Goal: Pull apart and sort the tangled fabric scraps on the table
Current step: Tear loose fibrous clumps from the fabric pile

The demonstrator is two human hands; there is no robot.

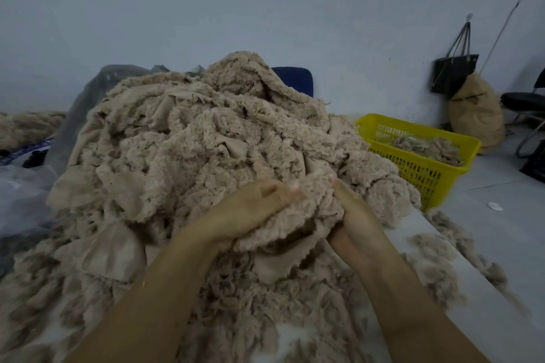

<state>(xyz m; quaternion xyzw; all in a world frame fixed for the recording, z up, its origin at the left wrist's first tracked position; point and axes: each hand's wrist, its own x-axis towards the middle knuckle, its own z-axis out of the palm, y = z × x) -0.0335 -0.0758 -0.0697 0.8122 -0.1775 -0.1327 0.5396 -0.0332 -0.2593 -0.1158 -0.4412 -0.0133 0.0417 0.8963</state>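
Judging from the head view, I put the sorting at an early stage. The yellow basket holds only a shallow layer of scraps, while the heap of tangled fabric scraps just left of the basket rises well above the basket's rim and covers most of the table. Nearly all of it is unsorted, I reckon. Loose fluff lies on the table in front of the basket and will want gathering too.

Both hands work at the foot of the heap, left of the basket and nearer to me. The left hand curls its fingers over the top of a fleecy clump. The right hand grips the same clump from the basket side, fingers wrapped into the fleece with only the tips showing. With the clump held between two hands set close together, I read this as the start of a pull-apart, the piece not yet free of the heap.

The scraps are all one beige-brown. Some show a shaggy, curly fleece face, others a smooth woven backing with frayed edges, and they are folded and wedged into each other. With no colour difference to go by, I expect the sorting turns on texture or size, though I cannot tell which. The stuff looks soft and light, sheds fibres, and should cling as pieces come away.
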